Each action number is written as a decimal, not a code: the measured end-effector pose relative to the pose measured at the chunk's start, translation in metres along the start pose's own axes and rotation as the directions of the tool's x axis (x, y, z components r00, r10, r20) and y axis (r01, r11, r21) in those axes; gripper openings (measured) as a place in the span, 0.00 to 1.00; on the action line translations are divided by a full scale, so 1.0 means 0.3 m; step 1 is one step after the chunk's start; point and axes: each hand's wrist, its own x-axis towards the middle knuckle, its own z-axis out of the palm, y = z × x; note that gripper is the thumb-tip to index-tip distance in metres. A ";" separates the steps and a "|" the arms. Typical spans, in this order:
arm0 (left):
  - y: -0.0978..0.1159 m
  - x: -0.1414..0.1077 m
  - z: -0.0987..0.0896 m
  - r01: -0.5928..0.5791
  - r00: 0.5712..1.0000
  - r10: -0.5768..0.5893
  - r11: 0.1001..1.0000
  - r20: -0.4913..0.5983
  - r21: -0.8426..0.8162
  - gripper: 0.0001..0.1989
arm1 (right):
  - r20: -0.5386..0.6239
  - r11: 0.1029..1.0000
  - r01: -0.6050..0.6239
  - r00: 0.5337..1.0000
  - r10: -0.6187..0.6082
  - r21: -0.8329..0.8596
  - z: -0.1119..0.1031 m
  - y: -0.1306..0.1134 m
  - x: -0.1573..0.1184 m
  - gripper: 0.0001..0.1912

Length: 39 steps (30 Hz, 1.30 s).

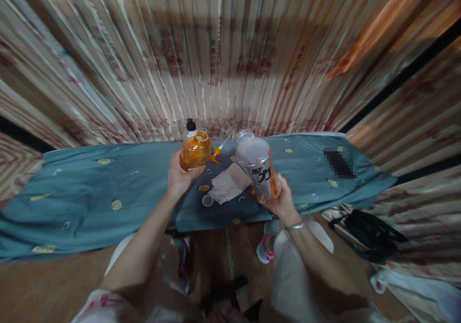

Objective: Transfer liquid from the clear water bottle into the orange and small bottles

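My left hand (182,175) is wrapped round an orange see-through bottle (196,155) with no cap on its mouth. In my right hand (280,199) is a large clear bottle (257,162) with a grey and orange label, its open mouth tilted toward the upper left. Between the two bottles an orange pump head (215,155) with a pale tube lies on the cloth. A whitish crumpled sheet (230,183) lies below it, and a small round cap (208,200) is beside the sheet. Behind the orange bottle stands a bottle with a black top (191,125).
A teal patterned cloth (144,169) covers the long table. On its right side lies a dark blurred object (339,163). Curtains (216,49) hang behind. A black bag (370,231) is at the lower right, and my legs are under the front edge.
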 end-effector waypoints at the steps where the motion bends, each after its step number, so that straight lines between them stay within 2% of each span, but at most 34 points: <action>1: 0.013 -0.015 -0.003 -0.021 1.000 0.020 0.998 0.018 0.066 0.40 | -0.004 1.000 0.004 1.000 -0.004 0.009 -0.005 0.000 -0.004 0.22; 3: 0.040 -0.044 -0.005 -0.039 0.997 0.032 0.995 0.075 0.096 0.39 | -0.033 1.000 0.013 0.999 -0.012 0.020 -0.017 -0.005 -0.015 0.22; 9: 0.128 -0.079 0.028 0.078 0.989 -0.059 0.987 0.138 -0.139 0.38 | -0.131 0.996 0.067 0.990 -0.060 0.056 -0.061 -0.033 -0.060 0.22; 12: 0.174 -0.072 0.053 0.227 0.963 -0.145 0.890 0.226 -0.396 0.34 | -0.150 0.991 0.116 0.983 -0.105 0.060 -0.077 -0.048 -0.082 0.23; 16: 0.208 -0.063 0.070 0.326 0.932 -0.197 0.823 0.304 -0.466 0.32 | -0.143 0.987 0.153 0.979 -0.144 0.053 -0.085 -0.069 -0.099 0.24; 19: 0.196 -0.074 0.075 0.373 0.916 -0.240 0.804 0.321 -0.463 0.32 | -0.163 0.982 0.180 0.972 -0.169 0.053 -0.086 -0.083 -0.103 0.25; 22: 0.168 -0.104 0.087 0.391 0.908 -0.273 0.822 0.317 -0.413 0.33 | -0.170 0.980 0.183 0.971 -0.169 0.073 -0.086 -0.093 -0.106 0.26; 26: 0.143 -0.129 0.103 0.360 0.926 -0.278 0.854 0.256 -0.374 0.35 | -0.137 0.983 0.160 0.980 -0.147 0.094 -0.082 -0.096 -0.109 0.26; 33: 0.112 -0.073 0.118 0.228 0.974 -0.202 0.870 0.105 -0.437 0.40 | -0.144 0.991 0.109 0.985 -0.096 0.084 -0.056 -0.066 -0.096 0.24; 39: 0.044 -0.082 0.160 0.284 0.958 -0.262 0.825 0.114 -0.489 0.41 | -0.140 0.996 0.048 0.990 -0.036 0.077 -0.021 -0.044 -0.078 0.25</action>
